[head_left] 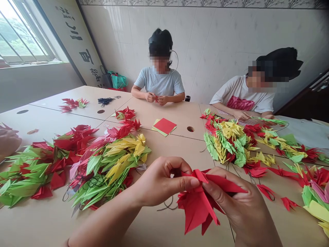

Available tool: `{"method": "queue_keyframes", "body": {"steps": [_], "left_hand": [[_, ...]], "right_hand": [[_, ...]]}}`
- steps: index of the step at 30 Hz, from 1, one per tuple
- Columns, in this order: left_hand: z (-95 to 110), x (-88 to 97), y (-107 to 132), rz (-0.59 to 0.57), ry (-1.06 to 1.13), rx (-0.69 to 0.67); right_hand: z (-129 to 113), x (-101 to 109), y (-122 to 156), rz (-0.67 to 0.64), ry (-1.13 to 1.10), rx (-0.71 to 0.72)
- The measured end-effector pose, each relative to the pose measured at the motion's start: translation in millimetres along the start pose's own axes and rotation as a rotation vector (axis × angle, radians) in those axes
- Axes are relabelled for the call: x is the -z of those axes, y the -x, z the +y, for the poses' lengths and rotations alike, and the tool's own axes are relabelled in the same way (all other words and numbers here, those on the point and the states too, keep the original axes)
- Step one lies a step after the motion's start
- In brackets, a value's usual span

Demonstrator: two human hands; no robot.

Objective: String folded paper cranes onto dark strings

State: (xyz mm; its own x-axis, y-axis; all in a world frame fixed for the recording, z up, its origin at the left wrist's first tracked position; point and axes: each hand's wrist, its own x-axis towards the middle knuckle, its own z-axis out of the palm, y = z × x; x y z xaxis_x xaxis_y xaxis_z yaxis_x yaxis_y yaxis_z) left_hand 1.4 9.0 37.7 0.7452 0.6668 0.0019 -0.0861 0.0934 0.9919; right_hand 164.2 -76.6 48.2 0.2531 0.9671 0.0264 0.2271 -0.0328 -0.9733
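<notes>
A red folded-paper piece with several pointed flaps [196, 211] is held up above the near part of the pale beige table [156, 230]. The left hand [164, 180] pinches its upper edge narrowly between thumb and fingers; the right hand [233, 199] holds its other side, thumb in front, partly hiding the folds. Just beside it, a thin black cord [168, 204] curls on the tabletop.

To the left lie two heaps: a mixed green, yellow, pink and red folded-paper heap [117, 159] and, farther out, a green-and-red folded-paper heap [28, 173]. To the right spreads a yellow, green and red folded-paper cluster [227, 137], with a small loose red paper piece [289, 203] nearer. Beyond the hands, square red and yellow-green paper sheets [166, 126] lie flat near a round table hole [190, 129]. Across the table sit a person in a light blue T-shirt [159, 84], fingering a small red piece, and a person in a white T-shirt [239, 97].
</notes>
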Motion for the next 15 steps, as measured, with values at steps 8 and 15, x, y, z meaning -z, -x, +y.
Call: {"method": "queue_keyframes", "body": {"steps": [8, 15], "left_hand": [[-2.5, 2.6, -2.7, 0.051, 0.076, -0.035], [0.9, 2.9, -5.0, 0.163, 0.117, -0.094]], "right_hand": [[8.9, 0.0, -5.4, -0.031, -0.194, -0.012], [26.4, 14.0, -8.5, -0.141, -0.270, 0.069]]}}
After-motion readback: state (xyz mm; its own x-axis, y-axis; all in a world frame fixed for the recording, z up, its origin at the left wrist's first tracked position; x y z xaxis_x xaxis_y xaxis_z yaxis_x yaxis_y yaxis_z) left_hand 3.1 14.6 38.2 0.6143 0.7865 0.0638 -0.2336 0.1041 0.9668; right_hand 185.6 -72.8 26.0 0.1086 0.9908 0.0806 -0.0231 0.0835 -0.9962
